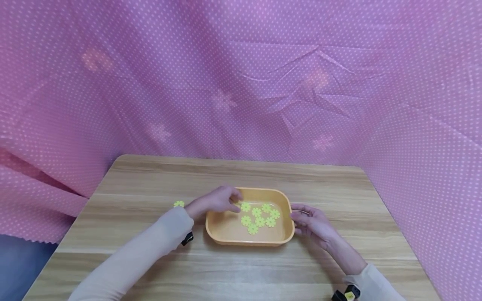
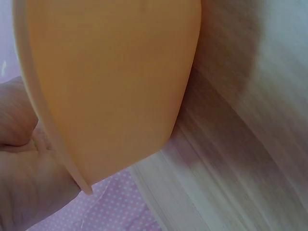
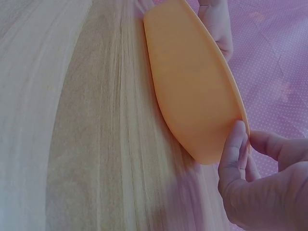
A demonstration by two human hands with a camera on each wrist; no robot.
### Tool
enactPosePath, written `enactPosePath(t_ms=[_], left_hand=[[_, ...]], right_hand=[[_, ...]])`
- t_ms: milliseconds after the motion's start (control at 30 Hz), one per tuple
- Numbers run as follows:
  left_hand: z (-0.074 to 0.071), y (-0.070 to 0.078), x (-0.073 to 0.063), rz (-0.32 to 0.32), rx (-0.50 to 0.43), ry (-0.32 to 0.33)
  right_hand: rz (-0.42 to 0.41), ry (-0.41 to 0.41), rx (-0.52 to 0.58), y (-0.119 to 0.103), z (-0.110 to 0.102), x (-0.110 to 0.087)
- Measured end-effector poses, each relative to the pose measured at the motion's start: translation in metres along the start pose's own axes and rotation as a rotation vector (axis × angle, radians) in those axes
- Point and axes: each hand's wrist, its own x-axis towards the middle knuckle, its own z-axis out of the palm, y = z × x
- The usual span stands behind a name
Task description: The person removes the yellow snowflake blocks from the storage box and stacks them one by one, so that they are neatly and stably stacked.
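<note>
Pink-purple polka-dot fabric (image 1: 188,83) with pale flower prints forms the backdrop behind and along both sides of a light-brown wood-grain desk (image 1: 150,175). The far corners of the desk are rounded. A blue surface (image 1: 22,267) is visible at the lower left, below the fabric edge.

An orange, shallow, rectangular tray with rounded corners and a smooth, plastic-looking wall (image 1: 226,228) is located near the middle of the desk. Eight yellow-green, flat, flower-shaped pieces (image 1: 260,221) are clearly visible inside it, grouped toward the centre and right of the tray floor. One further yellow-green flower-shaped piece (image 1: 178,204) is positioned on the desk to the left of the tray, partly covered by the left forearm.

The left hand (image 1: 222,199) extends over the left rim of the tray, with bent fingers beside the group. Whether it holds a piece cannot be determined.

The right hand (image 1: 314,225) grips the right end of the tray. In the right wrist view, one digit lies against the outer wall and another meets the rim from the opposite side.

Both arms are covered by light-coloured sleeves (image 1: 162,234). Black wrist units (image 1: 187,238) are fitted at both forearms; the right unit carries a yellow label (image 1: 349,296).
</note>
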Motion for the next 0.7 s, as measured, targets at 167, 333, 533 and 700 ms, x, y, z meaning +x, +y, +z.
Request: enactPosePath(t_ms=[167,333,533,700], left_hand=[[0.0014,0.0001,0.001,0.022,0.041,-0.011],[0.0025,-0.0004,0.0026,0.014,0.047,-0.009],[0.0049,-0.0001,0.0048,0.031,0.095,-0.008],[0.0087,-0.0016,0.0074,0.032,0.139,0.006]], right_hand=[[0.001,0.001,-0.003,-0.0009,0.0006,0.0],[-0.002,-0.002,-0.008,-0.0015,0.0006,0.0004],[0.001,0.004,-0.025,-0.0032,0.0017,0.0004],[0.004,0.01,-0.019,-0.0026,0.0015,0.0001]])
